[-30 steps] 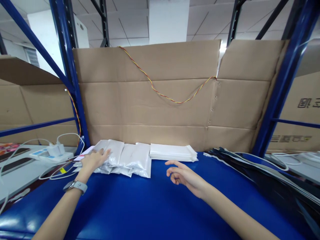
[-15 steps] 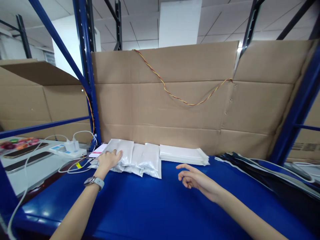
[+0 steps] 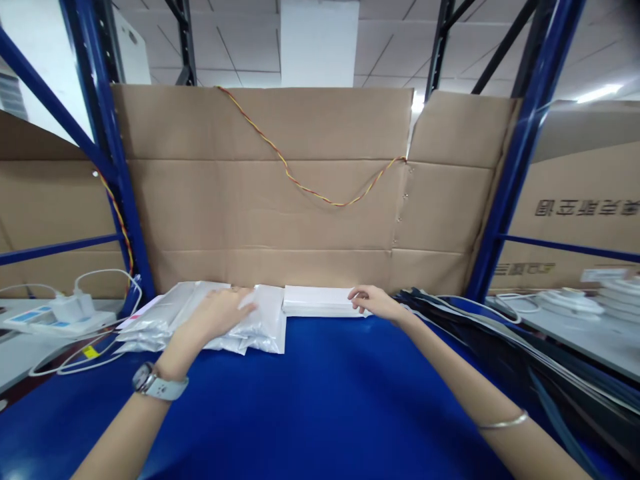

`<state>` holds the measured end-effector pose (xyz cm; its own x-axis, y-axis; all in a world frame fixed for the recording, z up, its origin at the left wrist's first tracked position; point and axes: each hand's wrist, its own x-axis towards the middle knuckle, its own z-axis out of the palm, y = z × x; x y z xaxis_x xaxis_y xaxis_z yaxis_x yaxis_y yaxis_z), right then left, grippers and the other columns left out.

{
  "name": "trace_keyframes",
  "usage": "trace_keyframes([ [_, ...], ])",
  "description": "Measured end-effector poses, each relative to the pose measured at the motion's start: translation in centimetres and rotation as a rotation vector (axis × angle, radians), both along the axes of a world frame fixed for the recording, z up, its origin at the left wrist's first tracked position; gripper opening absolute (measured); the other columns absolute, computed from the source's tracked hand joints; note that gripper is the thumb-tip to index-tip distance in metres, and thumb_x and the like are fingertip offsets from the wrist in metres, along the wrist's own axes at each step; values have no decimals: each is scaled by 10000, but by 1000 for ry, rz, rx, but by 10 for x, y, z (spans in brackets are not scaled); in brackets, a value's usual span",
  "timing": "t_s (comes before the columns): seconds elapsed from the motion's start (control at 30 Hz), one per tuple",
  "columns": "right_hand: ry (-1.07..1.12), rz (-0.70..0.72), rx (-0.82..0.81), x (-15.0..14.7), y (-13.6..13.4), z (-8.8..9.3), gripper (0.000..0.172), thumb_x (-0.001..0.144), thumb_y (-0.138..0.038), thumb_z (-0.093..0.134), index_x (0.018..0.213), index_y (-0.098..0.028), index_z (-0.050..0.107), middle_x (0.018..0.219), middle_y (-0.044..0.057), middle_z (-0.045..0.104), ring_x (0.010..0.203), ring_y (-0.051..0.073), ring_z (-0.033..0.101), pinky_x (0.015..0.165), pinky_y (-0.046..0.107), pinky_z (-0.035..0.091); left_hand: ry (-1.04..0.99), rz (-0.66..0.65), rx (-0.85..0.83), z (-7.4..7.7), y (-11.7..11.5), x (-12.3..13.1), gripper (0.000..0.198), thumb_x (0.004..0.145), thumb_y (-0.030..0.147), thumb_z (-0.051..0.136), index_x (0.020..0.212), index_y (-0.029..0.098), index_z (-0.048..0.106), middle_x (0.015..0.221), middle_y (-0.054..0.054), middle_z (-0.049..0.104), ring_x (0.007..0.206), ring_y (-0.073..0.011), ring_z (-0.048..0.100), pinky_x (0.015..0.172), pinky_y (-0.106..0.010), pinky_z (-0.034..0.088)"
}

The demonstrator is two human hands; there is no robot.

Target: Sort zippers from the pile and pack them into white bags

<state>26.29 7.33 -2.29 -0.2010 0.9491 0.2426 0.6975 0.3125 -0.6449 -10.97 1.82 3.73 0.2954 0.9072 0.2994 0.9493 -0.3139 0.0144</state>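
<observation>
Plastic-wrapped packets point(image 3: 266, 325) could slide if your flat-fingered left hand point(image 3: 216, 321) presses hard; your curled-fingered right hand point(image 3: 375, 301) touches the white stack point(image 3: 316, 301) beside them.

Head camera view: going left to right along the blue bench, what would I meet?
Power strip, plastic bags, white packet stack, right hand, dark flat sheets.

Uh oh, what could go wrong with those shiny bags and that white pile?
The shiny plastic packets under the left hand look slippery and overlap, so they might slide apart. The white stack could get knocked crooked by the right hand touching its end. Packets pushed sideways might catch on the white charger cables.
</observation>
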Motion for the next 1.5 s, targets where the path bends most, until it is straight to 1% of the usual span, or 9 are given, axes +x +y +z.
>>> trace_keyframes([
  [0.1,-77,-161,58,28,18,-3,209,789,-220,489,907,-157,650,748,46,685,630,126,630,596,197,440,-6,-395,-269,-6,-12,54,475,864,482,415,1237,222,554,1237,-82,584,1111,-244,544,942,-341,377],
  [0.2,-143,-350,111,66,26,-11,204,763,-193,508,876,-172,677,782,67,693,722,162,638,642,214,436,26,-554,-329,-23,-21,91,419,856,440,462,1202,234,580,1198,-68,611,1077,-237,563,898,-328,405],
  [0.33,-248,-607,147,125,22,-24,205,719,-156,534,832,-178,704,882,107,691,851,215,625,696,242,424,101,-538,-145,-49,-23,112,327,871,344,467,1150,232,596,1098,-75,634,1000,-243,575,862,-364,405],
  [0.5,-343,-698,91,163,20,-49,161,680,-183,609,796,-206,718,819,62,698,786,181,626,660,214,422,144,-511,77,-63,-11,115,246,898,273,427,1044,205,613,998,-73,625,977,-225,547,858,-368,378],
  [0.77,-494,-744,79,152,32,-74,175,768,-194,559,806,-177,729,875,133,690,881,239,623,750,303,425,136,-552,136,-66,-20,122,247,913,259,393,1006,199,614,949,-65,609,945,-216,520,833,-350,367],
  [1.13,-548,-811,108,146,36,-74,254,823,-121,457,864,-96,706,940,206,663,961,265,600,847,357,392,91,-584,73,-76,-25,128,232,905,262,413,974,204,627,918,-62,629,943,-228,525,828,-371,366],
  [1.23,-523,-784,133,141,36,-72,279,822,-89,429,910,-58,692,1019,230,637,1050,278,553,904,365,354,-30,-614,7,-80,-22,131,230,896,255,426,957,205,642,927,-57,639,938,-221,533,833,-367,369],
  [1.3,-492,-765,139,139,33,-69,281,812,-84,432,928,-36,684,1050,247,620,1079,295,530,919,374,340,-219,-630,-100,-85,-19,136,232,892,257,426,941,215,650,934,-39,648,914,-200,550,821,-343,388],
  [1.5,-326,-623,85,145,18,-41,252,788,-177,469,841,-103,703,973,167,667,991,268,578,836,308,395,-1099,-433,-638,-106,5,180,184,814,289,552,920,178,654,891,-69,673,834,-187,615,744,-299,457],
])
